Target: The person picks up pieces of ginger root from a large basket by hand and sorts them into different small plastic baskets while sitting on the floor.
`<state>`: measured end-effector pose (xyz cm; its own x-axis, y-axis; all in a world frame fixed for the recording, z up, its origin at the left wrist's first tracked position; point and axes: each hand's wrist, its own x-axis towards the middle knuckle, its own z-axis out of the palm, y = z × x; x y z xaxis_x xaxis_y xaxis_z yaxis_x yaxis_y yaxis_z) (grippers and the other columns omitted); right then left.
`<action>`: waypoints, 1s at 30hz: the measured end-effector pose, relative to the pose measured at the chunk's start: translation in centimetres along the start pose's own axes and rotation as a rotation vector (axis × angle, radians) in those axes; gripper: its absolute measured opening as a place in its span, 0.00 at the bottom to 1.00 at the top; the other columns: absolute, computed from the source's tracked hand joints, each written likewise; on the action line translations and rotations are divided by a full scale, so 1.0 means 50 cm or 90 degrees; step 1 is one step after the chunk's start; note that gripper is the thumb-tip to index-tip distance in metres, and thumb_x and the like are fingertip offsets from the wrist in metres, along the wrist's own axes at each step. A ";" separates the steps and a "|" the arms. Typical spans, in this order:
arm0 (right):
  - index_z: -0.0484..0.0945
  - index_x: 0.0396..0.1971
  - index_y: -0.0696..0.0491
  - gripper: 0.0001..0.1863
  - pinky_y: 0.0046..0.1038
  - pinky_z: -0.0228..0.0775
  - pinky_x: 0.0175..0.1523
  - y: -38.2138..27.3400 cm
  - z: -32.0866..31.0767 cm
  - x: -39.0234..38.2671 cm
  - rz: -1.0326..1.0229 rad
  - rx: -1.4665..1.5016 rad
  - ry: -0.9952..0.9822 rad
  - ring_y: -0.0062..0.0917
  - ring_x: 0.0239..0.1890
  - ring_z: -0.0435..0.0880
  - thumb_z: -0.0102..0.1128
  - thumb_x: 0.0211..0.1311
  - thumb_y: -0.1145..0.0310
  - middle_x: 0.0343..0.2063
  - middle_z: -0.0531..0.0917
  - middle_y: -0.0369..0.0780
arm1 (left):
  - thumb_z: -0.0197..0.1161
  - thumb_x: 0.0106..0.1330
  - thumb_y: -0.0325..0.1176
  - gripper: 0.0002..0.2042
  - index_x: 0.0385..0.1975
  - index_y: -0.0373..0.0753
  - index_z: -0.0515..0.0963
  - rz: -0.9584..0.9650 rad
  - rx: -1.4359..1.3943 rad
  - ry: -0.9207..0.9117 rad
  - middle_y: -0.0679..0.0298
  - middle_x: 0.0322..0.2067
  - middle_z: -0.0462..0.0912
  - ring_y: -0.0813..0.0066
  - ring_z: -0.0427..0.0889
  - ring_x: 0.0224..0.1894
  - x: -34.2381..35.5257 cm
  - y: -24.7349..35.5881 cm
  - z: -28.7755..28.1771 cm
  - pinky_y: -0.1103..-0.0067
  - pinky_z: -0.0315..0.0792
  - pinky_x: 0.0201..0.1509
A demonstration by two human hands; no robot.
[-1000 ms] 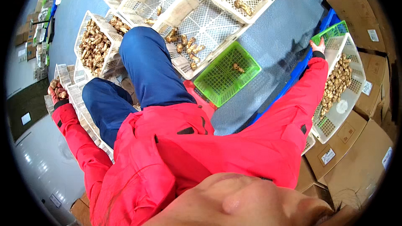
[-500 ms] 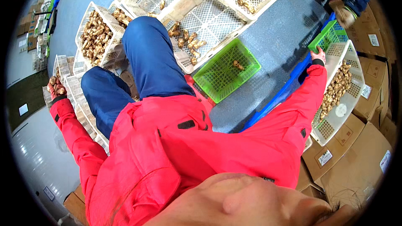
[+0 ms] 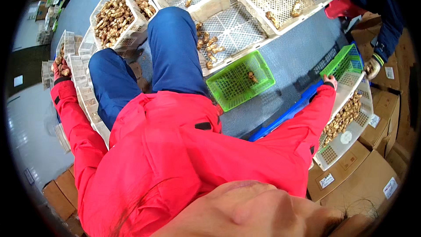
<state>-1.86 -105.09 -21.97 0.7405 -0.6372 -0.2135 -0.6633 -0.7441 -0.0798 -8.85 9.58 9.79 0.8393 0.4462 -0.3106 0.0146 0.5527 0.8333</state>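
Note:
At the far left my left hand [image 3: 61,69] is closed round several stubby brown mushrooms [image 3: 65,73], beside a row of white crates. My right arm is stretched out to the right. There my right hand [image 3: 331,81] grips the near edge of a small green basket [image 3: 346,61]. This basket is tilted at the end of a white crate [image 3: 330,156] holding many mushrooms [image 3: 344,116]. Another green basket [image 3: 219,101] lies right of my knees with a single mushroom [image 3: 252,77] in it.
Ahead stand white crates [image 3: 266,39] with a few mushrooms. A fuller white crate [image 3: 131,17] is beyond my knees. Cardboard boxes [image 3: 346,171] line the right side. A co-worker's gloved hand [image 3: 372,67] is at the right crate's far end. A blue edge [image 3: 280,120] runs across the floor.
The whole view has shifted slightly. The co-worker's hand has come nearer, down to the end of the right crate. My hands keep their holds on the mushrooms and the green basket.

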 end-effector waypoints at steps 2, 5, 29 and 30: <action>0.76 0.31 0.47 0.19 0.31 0.63 0.43 0.030 0.000 -0.016 -0.005 0.033 0.064 0.34 0.38 0.72 0.58 0.37 0.52 0.34 0.75 0.43 | 0.58 0.50 0.43 0.18 0.38 0.40 0.70 0.019 -0.015 -0.009 0.58 0.30 0.76 0.74 0.74 0.21 0.026 -0.015 0.012 0.84 0.71 0.21; 0.76 0.31 0.49 0.19 0.30 0.63 0.43 -0.023 0.018 -0.088 -0.117 0.081 0.193 0.33 0.38 0.72 0.58 0.38 0.53 0.32 0.74 0.43 | 0.58 0.51 0.42 0.18 0.38 0.39 0.70 -0.044 -0.026 -0.063 0.58 0.32 0.75 0.72 0.75 0.24 0.006 0.046 -0.038 0.84 0.72 0.22; 0.74 0.26 0.59 0.15 0.18 0.61 0.23 -0.301 -0.275 -0.577 -0.142 0.465 -0.028 0.16 0.17 0.70 0.57 0.46 0.61 0.14 0.74 0.33 | 0.53 0.55 0.40 0.22 0.47 0.34 0.62 -0.069 -0.101 -0.214 0.62 0.33 0.72 0.79 0.66 0.22 -0.038 -0.252 0.336 0.87 0.64 0.22; 0.75 0.25 0.59 0.15 0.19 0.62 0.25 -0.311 -0.278 -0.588 -0.136 0.395 -0.034 0.16 0.18 0.70 0.57 0.45 0.60 0.14 0.74 0.34 | 0.53 0.55 0.41 0.22 0.45 0.35 0.63 -0.074 -0.094 -0.247 0.62 0.33 0.72 0.79 0.66 0.22 -0.038 -0.255 0.337 0.87 0.64 0.22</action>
<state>-11.82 -77.58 -0.93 0.8672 -0.4655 -0.1769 -0.4527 -0.5889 -0.6696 -1.46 -10.20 7.45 0.9793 0.0923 -0.1800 0.0672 0.6911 0.7196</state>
